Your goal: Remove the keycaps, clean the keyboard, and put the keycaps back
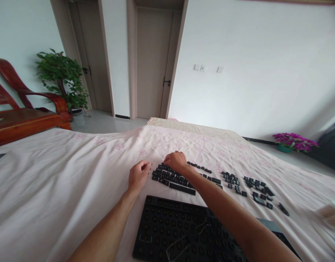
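A black keyboard base (pixel 173 229) with its keycaps removed lies near me on a pale pink sheet. Beyond it, black keycaps (pixel 173 179) are laid out in rows, with more loose groups of keycaps (pixel 255 187) to the right. My right hand (pixel 177 161) rests curled over the far rows of keycaps, fingers down on them. My left hand (pixel 138 175) sits just left of the rows, fingers curled in near the leftmost caps; whether it pinches a keycap is hidden.
The pink floral sheet (pixel 60 182) covers a wide bed or table. A red wooden chair (pixel 22 112) and a potted plant (pixel 62 78) stand at the left, two doors at the back, purple flowers (pixel 294 142) at the right, a pale object (pixel 331 214) at the right edge.
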`<state>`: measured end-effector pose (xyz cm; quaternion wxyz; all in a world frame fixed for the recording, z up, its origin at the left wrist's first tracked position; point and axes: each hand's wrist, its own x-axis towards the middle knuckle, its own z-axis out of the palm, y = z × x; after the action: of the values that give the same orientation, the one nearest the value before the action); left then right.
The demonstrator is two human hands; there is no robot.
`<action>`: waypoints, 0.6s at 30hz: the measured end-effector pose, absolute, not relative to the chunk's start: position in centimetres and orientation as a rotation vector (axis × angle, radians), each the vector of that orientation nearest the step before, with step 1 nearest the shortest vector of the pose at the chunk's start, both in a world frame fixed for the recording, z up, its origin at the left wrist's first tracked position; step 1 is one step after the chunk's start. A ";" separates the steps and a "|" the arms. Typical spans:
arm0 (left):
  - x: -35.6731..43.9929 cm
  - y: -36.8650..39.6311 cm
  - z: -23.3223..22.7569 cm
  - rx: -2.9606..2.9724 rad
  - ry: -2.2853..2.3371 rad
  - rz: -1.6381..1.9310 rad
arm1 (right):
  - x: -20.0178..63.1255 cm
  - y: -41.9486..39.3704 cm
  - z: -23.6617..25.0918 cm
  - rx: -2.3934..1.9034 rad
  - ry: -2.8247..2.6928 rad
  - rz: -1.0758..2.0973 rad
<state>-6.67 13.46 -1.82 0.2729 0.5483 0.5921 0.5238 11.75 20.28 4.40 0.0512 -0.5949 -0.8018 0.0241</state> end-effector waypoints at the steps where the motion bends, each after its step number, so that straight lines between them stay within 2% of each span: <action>1: -6.7 13.5 -1.8 1.477 1.594 1.410 | 11.7 20.3 4.4 -1.811 -2.440 0.074; 18: -6.6 13.4 -1.6 1.481 1.609 1.409 | 12.2 21.6 4.2 -1.844 -2.338 0.081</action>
<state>-6.57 13.37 -1.60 0.2671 0.5486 0.5960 0.5220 12.17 21.60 4.18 0.0814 -0.6170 -0.7823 0.0271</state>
